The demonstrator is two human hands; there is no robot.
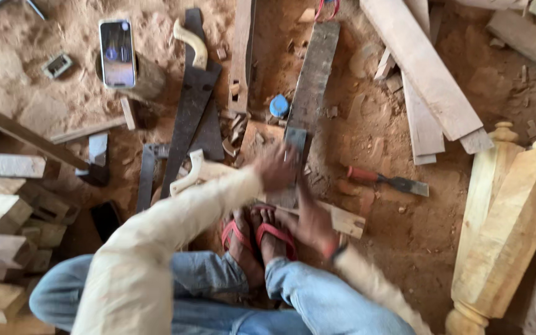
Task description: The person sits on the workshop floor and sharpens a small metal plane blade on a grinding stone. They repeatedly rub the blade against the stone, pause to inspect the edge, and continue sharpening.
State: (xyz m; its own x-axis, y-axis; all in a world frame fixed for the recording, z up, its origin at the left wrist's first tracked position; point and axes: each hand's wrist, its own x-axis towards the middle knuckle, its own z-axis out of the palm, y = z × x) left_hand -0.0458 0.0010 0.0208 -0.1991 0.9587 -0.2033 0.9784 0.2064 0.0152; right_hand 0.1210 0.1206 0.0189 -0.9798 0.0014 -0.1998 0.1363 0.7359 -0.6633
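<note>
I sit on a sawdust-covered floor with my feet in red sandals (262,232). My left hand (276,167) is blurred and hovers over the near end of a flat dark grey piece (295,140); its grip cannot be made out. Just right of my feet, my right hand (314,222) presses on a pale wooden strip (346,219) that lies on the floor, fingers stretched along it. A handsaw with a pale handle (188,175) lies just left of my left hand.
A phone (117,53) rests on a stump at the back left. A second saw (195,87), a long dark board (315,68) and a blue cap (278,106) lie ahead. A red-handled chisel (384,180), planks (423,68) and turned posts (510,217) are right; wood blocks (1,217) left.
</note>
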